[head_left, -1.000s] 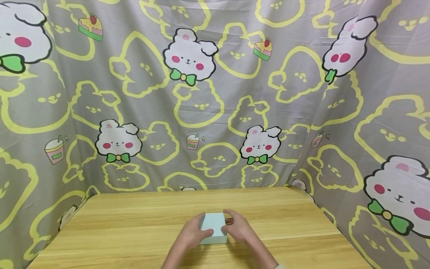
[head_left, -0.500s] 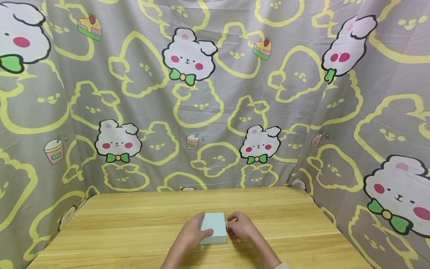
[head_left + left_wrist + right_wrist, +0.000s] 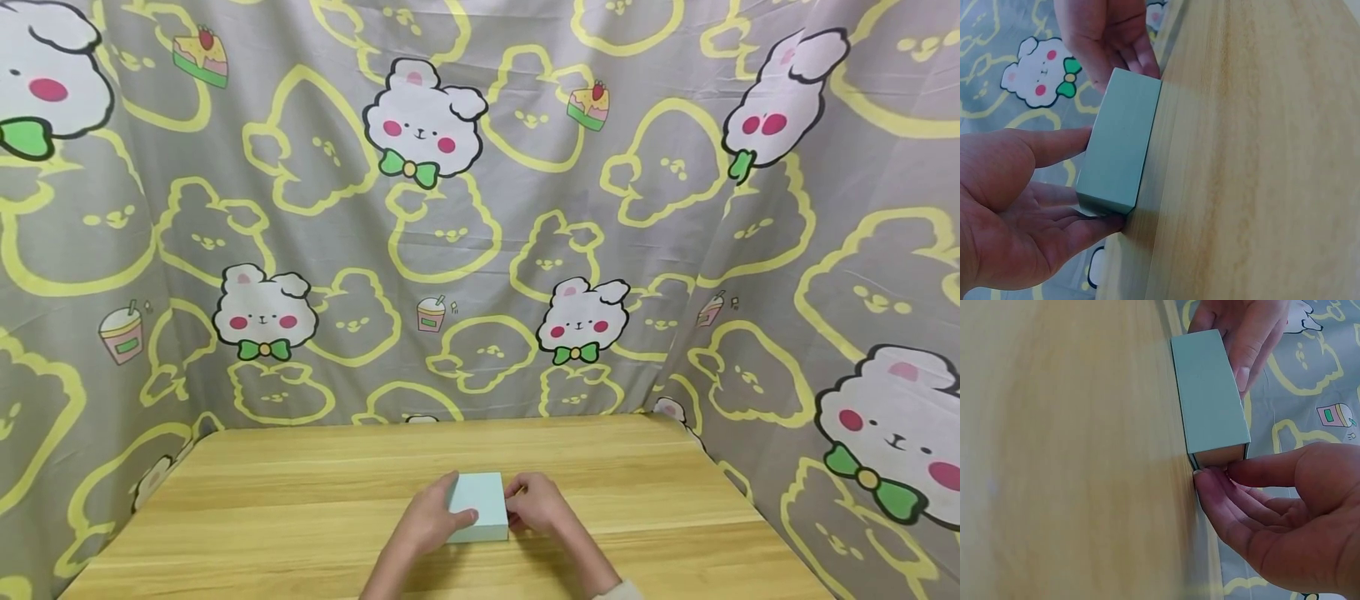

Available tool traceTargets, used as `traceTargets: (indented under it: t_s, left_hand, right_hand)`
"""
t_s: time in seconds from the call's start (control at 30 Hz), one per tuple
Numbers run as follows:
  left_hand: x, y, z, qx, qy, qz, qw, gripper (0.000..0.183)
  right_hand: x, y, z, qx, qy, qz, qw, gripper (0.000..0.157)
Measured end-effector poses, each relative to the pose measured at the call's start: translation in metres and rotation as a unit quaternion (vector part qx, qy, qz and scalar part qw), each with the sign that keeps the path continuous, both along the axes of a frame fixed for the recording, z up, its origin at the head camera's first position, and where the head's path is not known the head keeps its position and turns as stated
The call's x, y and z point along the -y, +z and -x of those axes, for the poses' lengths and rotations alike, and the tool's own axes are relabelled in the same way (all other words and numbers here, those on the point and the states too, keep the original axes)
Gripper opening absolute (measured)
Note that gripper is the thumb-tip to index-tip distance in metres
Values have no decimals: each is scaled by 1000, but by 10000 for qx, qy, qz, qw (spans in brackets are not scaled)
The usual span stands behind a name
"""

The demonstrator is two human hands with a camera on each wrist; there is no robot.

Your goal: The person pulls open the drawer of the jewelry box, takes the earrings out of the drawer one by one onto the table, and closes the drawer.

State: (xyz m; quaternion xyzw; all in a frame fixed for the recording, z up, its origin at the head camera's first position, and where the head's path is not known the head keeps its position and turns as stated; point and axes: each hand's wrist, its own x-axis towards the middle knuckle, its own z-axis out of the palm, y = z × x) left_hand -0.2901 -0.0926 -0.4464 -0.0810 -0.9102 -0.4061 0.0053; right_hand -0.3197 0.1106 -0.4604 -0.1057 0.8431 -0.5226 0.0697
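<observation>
The left hand grips the left side of 1 smooth, pale blue-green box, square-cornered, on the desk between the 2 hands. At its brown right end, the right hand bends its fingers close; whether they pinch, I cannot tell.

Left hand, bare, with a broad thumb base and tapering fingers; the thumbnail is short and rounded, and fine creases line the palm. Left forearm, uncovered as far as the near edge of the view. Right hand, likewise bare, with creased finger joints and a short nail at one fingertip. Right forearm, slim, bordered at its near end by a plain, pale greyish sleeve.
</observation>
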Motion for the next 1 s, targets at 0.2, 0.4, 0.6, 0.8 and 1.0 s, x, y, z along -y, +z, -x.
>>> traceTargets:
  t_s: [0.2, 0.4, 0.6, 0.8, 1.0]
  left_hand:
    - [1, 0, 1, 7, 2, 22, 10000, 75]
    - [1, 0, 0, 17, -18, 10, 10000, 75]
    - [2, 0, 0, 63, -35, 0, 10000, 75]
    - [2, 0, 1, 9, -62, 7, 10000, 75]
    - [2, 0, 0, -1, -45, -26, 10000, 75]
  right_hand:
    - [1, -1, 0, -13, -35, 127, 9999, 6]
    - [1, -1, 0, -18, -51, 136, 9999, 6]
    - [0, 0, 0, 3, -91, 143, 9999, 6]
    - [-1, 2, -1, -14, -73, 195, 9998, 6]
    - [-4, 2, -2, -115, -83, 211, 9997, 6]
